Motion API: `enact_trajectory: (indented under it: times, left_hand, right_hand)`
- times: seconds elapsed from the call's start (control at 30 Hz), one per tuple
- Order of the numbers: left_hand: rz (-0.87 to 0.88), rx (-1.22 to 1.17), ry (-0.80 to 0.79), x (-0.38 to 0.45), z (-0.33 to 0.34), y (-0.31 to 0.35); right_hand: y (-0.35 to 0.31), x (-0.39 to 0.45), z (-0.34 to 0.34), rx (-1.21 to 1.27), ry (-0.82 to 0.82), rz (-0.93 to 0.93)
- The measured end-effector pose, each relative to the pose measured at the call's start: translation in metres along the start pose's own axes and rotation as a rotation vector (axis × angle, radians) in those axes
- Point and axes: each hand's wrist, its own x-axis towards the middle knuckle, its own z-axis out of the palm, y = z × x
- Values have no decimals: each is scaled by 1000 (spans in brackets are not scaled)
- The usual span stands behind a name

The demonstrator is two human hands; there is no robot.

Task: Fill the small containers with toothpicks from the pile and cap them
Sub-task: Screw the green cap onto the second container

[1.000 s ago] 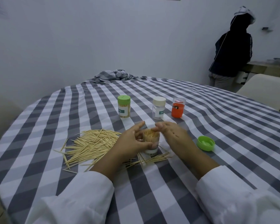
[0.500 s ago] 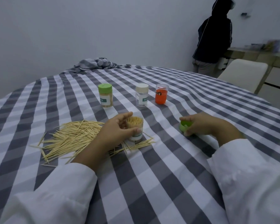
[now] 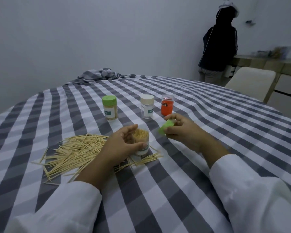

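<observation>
Left hand (image 3: 119, 145): fingers curled round the open container (image 3: 141, 143), thumb on its near side across the label, index finger at the far rim. The container stands upright on the worktop (image 3: 208, 115), uncapped and packed full of toothpicks standing on end.

Right hand (image 3: 183, 130): fingers clamped on the green cap (image 3: 165, 127), held tilted above the worktop, just right of the open container and not touching it.

Toothpick pile (image 3: 77, 152): loose on the checked tablecloth, spread to the left of the left hand, with a smaller scatter running under the wrist and past the base of the open container on its right.

Far row, beyond both hands, all upright and apart from one another:
- Green-capped container (image 3: 109, 107): capped, filled with toothpicks, labelled.
- White-capped container (image 3: 147, 106): capped, clear wall, labelled; contents cannot be determined.
- Orange container (image 3: 167, 105): clear wall with an orange interior; contents cannot be determined.

The tablecloth is bunched (image 3: 101, 74) at the far edge of the worktop. A pale chair (image 3: 249, 83) stands at the right edge. A person in a dark hooded jacket (image 3: 220, 44) stands at the wall, facing away.
</observation>
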Motion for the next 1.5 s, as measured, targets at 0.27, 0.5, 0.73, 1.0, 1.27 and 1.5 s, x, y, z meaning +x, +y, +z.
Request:
enact_trajectory:
  times: [0.27,0.5,0.73,1.0,1.27,1.5]
  left_hand:
    - [71,-13,41,0,4,-1]
    - [130,26,66,0,5,-4]
    - [117,7,35,1,2,-3]
    - [115,20,39,1,2,-3]
    - [114,16,49,1,2,-4]
    - [122,68,65,1,3,-3]
  right_hand:
    - [2,-4,49,-2,-5,-250]
    - [2,-3,66,-326,110,-318]
    - [-3,-3,55,-283,-54,-236]
    - [-3,1,63,-231,-21,-198]
    - [-6,0,65,-298,12,-215]
    - [-1,3,66,-257,60,-175]
